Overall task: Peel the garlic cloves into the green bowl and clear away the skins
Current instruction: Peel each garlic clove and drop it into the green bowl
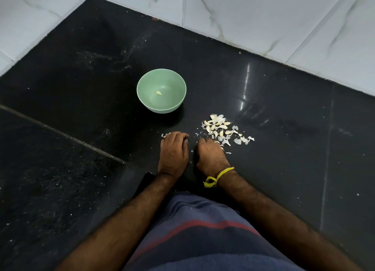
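We see a black counter (81,88) filling most of the frame, bordered by white marbled tiles (263,17) along the top. The green bowl (174,105) stands at centre and holds one peeled clove (158,92). Right of centre lies a pile of garlic cloves and skins (221,128). The left hand (174,153) and right hand (209,155) rest knuckles-up below it, fingers curled under; we cannot tell what they pinch. A yellow thread (217,177) circles the right wrist.

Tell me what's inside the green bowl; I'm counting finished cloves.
One peeled garlic clove lies on the bottom of the green bowl, near the middle. The rest of the inside looks bare; only a strip under the near rim is hidden.
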### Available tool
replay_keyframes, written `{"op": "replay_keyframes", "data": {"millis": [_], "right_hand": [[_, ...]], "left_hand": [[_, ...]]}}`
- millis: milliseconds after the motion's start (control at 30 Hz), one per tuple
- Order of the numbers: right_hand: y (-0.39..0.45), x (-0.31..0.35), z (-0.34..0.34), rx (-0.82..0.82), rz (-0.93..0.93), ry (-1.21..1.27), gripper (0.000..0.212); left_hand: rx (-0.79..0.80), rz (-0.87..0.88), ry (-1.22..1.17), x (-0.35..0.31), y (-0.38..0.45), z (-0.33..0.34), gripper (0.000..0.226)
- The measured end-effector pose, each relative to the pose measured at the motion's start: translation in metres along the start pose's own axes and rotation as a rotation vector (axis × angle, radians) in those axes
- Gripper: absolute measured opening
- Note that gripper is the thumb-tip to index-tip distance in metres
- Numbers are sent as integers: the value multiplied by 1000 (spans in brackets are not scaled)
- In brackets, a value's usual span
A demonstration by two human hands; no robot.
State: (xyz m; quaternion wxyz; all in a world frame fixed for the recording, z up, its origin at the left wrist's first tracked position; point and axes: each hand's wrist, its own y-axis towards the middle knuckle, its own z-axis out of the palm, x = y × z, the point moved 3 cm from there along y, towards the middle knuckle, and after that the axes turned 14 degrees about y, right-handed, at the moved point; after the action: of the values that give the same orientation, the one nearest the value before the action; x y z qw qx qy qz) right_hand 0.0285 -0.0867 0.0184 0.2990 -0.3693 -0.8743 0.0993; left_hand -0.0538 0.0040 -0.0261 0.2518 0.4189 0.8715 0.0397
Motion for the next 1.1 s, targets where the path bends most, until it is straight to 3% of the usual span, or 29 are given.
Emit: {"op": "replay_keyframes", "data": {"millis": [367,533,833,1100], "right_hand": [[-9,4,4,-50,-24,-41,40],[-6,-7,0,-53,-69,65,22],[3,0,0,-2,-67,-26,39],[1,5,7,-84,-54,-73,34]], "left_hand": [[12,14,1,0,-2,-2,20],[20,51,29,-2,-1,-2,22],[19,83,35,-4,1,-1,20],[54,66,27,-4,3,1,24]]}}
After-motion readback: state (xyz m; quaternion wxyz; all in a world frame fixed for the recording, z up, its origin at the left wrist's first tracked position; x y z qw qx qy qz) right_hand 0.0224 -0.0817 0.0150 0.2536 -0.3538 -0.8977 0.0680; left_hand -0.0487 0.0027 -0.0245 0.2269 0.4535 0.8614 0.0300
